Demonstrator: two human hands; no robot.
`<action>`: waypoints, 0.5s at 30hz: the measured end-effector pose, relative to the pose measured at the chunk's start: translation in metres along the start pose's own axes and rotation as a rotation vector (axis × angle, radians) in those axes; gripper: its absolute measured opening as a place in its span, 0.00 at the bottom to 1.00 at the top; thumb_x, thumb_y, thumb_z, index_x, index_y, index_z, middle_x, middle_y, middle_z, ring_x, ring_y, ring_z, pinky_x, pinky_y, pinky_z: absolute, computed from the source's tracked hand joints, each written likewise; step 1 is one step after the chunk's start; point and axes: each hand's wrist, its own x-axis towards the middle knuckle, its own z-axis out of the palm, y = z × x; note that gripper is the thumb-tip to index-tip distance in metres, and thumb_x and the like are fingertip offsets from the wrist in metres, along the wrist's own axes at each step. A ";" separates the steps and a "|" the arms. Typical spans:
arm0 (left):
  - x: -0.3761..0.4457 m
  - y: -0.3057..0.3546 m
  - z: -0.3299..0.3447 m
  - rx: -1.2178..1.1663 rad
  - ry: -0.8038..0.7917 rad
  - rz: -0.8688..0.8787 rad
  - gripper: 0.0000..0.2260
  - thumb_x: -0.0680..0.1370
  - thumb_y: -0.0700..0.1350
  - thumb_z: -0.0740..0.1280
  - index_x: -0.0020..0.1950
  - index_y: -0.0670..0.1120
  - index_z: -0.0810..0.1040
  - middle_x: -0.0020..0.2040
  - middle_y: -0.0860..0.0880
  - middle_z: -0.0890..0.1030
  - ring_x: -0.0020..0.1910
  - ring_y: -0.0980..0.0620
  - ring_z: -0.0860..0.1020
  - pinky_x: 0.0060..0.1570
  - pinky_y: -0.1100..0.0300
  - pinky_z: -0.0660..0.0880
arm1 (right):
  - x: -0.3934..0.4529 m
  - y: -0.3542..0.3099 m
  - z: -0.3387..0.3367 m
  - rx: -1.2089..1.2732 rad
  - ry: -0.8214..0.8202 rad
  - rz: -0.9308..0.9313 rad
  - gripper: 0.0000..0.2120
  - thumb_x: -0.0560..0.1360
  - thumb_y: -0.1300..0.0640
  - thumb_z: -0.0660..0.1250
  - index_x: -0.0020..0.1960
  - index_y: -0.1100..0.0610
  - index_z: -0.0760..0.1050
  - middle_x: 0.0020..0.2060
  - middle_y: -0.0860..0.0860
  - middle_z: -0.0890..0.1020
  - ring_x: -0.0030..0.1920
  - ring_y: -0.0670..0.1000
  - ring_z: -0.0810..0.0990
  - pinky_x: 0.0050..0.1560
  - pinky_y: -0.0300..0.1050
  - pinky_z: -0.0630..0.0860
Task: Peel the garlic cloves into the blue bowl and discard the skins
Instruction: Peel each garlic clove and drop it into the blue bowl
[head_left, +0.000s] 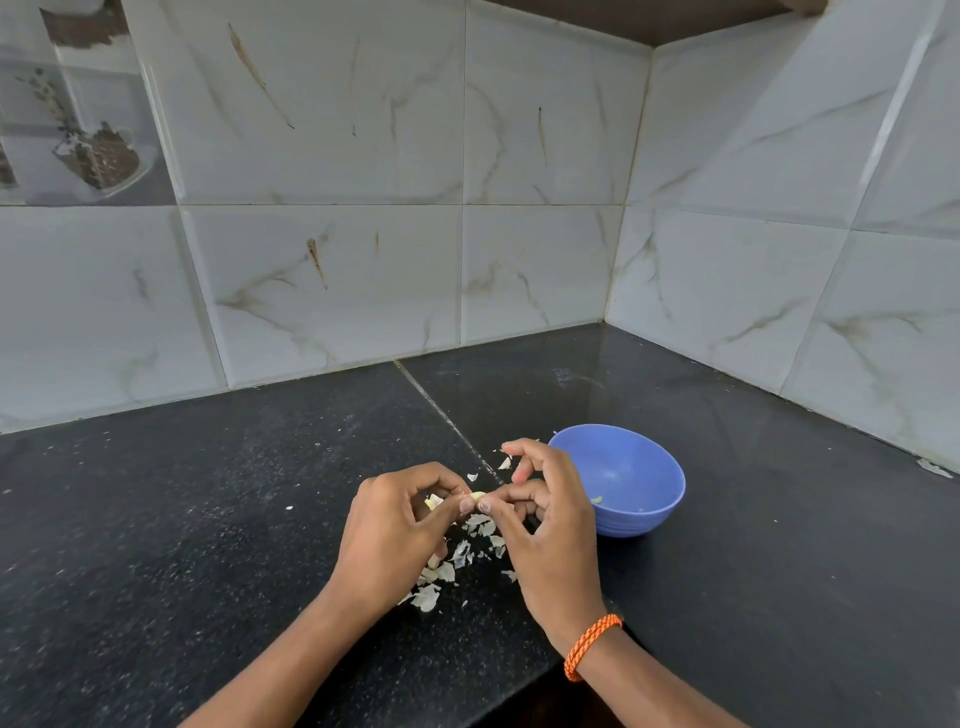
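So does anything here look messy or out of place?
Only the garlic skins: papery flakes lie scattered on the black counter beneath both hands, not yet discarded. The blue bowl stands upright and looks nearly empty. Nothing looks spilled or damaged.

I stand at a black speckled stone countertop (208, 519) set into a kitchen corner, a thin pale seam (441, 410) running across its polished slabs. Glossy white marble-patterned wall tiles (322, 156) with brown veining rise behind it and along the right side, meeting at the corner. A printed decorative tile (78, 114) sits at upper left. A dark brown overhead ledge (649, 21) crosses the top. Soft, even light reflects off the stone.
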 end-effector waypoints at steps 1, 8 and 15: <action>0.000 0.000 0.000 0.003 0.008 0.002 0.06 0.80 0.50 0.76 0.44 0.58 0.85 0.29 0.50 0.83 0.26 0.50 0.82 0.32 0.60 0.76 | 0.000 0.000 0.000 -0.008 0.008 -0.003 0.24 0.75 0.68 0.77 0.65 0.49 0.76 0.51 0.49 0.76 0.47 0.48 0.87 0.42 0.35 0.78; 0.001 0.000 0.000 0.013 0.033 0.001 0.05 0.80 0.51 0.76 0.45 0.57 0.85 0.30 0.50 0.84 0.27 0.50 0.83 0.32 0.57 0.78 | -0.001 -0.002 0.000 0.002 -0.018 -0.038 0.21 0.81 0.67 0.70 0.66 0.46 0.75 0.55 0.49 0.77 0.54 0.49 0.86 0.53 0.36 0.80; 0.000 -0.001 -0.001 0.007 0.014 0.003 0.05 0.80 0.50 0.77 0.45 0.57 0.85 0.32 0.50 0.84 0.28 0.50 0.84 0.34 0.55 0.79 | -0.002 -0.005 0.000 0.016 -0.046 -0.037 0.24 0.76 0.67 0.77 0.66 0.48 0.75 0.57 0.47 0.77 0.54 0.48 0.86 0.50 0.34 0.79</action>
